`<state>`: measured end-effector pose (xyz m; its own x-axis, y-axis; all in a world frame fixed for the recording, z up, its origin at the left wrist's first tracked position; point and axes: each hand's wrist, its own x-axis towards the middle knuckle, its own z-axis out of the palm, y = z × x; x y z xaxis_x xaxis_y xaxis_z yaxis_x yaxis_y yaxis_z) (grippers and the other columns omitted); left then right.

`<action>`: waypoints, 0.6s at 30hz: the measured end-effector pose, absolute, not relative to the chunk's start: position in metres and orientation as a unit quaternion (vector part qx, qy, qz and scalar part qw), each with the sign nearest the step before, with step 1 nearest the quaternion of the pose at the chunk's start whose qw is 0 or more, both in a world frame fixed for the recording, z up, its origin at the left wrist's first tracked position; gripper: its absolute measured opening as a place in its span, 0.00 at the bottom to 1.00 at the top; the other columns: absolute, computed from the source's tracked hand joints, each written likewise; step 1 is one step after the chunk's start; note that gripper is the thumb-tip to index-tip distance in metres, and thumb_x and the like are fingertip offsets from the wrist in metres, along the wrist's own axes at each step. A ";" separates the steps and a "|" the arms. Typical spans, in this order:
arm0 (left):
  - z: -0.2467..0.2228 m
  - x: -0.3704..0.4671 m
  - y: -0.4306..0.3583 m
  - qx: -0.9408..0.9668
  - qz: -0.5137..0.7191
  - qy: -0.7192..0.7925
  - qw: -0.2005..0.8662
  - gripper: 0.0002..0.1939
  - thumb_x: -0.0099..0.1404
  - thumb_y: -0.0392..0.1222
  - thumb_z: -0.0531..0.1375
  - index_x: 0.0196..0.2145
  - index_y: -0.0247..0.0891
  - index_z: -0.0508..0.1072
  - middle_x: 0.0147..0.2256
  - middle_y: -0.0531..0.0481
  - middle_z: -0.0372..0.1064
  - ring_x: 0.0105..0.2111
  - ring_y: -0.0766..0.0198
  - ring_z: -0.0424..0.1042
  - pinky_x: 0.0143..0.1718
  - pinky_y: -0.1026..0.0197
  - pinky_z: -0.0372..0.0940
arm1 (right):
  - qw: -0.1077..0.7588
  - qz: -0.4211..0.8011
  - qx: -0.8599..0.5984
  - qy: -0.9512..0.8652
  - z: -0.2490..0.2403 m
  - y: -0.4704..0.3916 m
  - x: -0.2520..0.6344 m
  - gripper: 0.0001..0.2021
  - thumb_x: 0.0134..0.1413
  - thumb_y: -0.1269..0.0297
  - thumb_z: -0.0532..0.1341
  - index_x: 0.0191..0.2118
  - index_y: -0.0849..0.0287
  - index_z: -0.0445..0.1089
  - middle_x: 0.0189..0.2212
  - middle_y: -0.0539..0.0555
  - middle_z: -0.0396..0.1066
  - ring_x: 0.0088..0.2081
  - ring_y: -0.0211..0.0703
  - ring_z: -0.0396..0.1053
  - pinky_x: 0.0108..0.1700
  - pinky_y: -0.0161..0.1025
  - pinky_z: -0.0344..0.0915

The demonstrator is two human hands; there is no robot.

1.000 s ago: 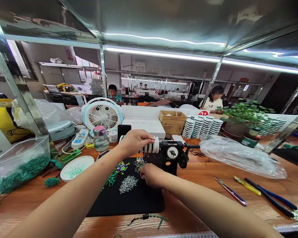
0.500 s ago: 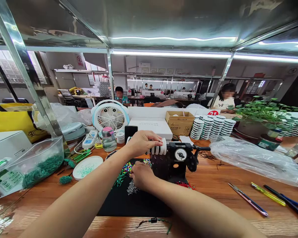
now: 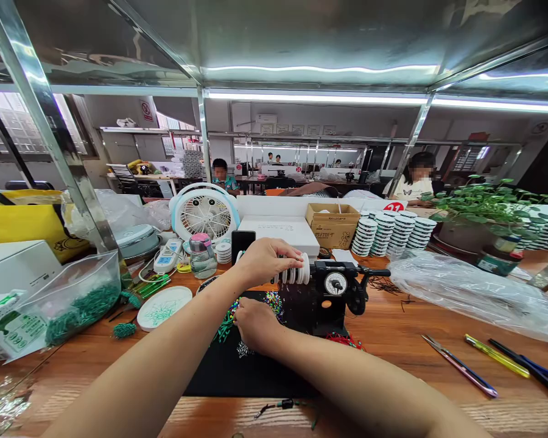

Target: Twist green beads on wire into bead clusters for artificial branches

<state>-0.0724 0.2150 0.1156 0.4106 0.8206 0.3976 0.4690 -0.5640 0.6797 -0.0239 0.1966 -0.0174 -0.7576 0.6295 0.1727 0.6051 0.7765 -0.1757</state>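
Observation:
A black hand-cranked winder with a round dial stands at the centre, white discs on its shaft. My left hand is at the discs with its fingers pressed together; what they grip is hidden. Lower down, my right hand has its fingers closed over the black mat, and what it pinches is too small to name. Around it lie colourful beads, green pieces and small silvery parts. Red pieces lie at the winder's base.
A white plate and a bag of green pieces are left. Behind stand a fan, a bottle and a cardboard box. Stacked spools, plastic wrap, snips and a potted plant are right.
My right hand has shifted slightly left and now covers more of the silvery parts. My left hand stays at the discs. The whole view has shifted a little.

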 end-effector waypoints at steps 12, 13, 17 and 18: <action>0.122 -0.073 0.224 0.787 0.338 0.429 0.286 0.07 0.52 0.42 0.65 0.31 0.40 0.79 0.37 0.49 0.77 0.40 0.60 0.73 0.43 0.59 0.66 | 0.144 0.092 -0.316 -0.933 -0.019 0.202 -0.024 0.09 0.52 0.70 0.54 0.40 0.61 0.66 0.41 0.60 0.64 0.35 0.47 0.68 0.33 0.41 0.66; 0.124 -0.073 0.226 0.786 0.334 0.431 0.292 0.08 0.52 0.43 0.65 0.31 0.40 0.79 0.37 0.49 0.77 0.39 0.60 0.73 0.43 0.59 0.66 | 0.152 0.105 -0.322 -0.929 -0.021 0.203 -0.023 0.08 0.54 0.68 0.53 0.40 0.59 0.65 0.40 0.58 0.64 0.34 0.45 0.69 0.34 0.40 0.65; 0.128 -0.074 0.229 0.781 0.323 0.439 0.306 0.09 0.52 0.43 0.65 0.32 0.39 0.79 0.36 0.48 0.78 0.39 0.59 0.74 0.44 0.59 0.66 | 0.185 0.136 -0.340 -0.912 -0.024 0.205 -0.022 0.08 0.58 0.66 0.50 0.40 0.60 0.63 0.37 0.56 0.66 0.39 0.43 0.68 0.40 0.37 0.64; 0.129 -0.074 0.229 0.780 0.321 0.440 0.308 0.09 0.52 0.43 0.65 0.32 0.39 0.79 0.37 0.48 0.78 0.40 0.59 0.73 0.44 0.59 0.66 | 0.189 0.139 -0.343 -0.910 -0.024 0.205 -0.021 0.08 0.58 0.66 0.49 0.40 0.60 0.63 0.37 0.56 0.66 0.39 0.43 0.68 0.40 0.37 0.64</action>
<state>-0.0739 0.2286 0.1291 0.4074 0.8841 0.2290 0.4890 -0.4229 0.7629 -0.0211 0.2049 -0.0240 -0.6936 0.6759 0.2491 0.5708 0.7267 -0.3822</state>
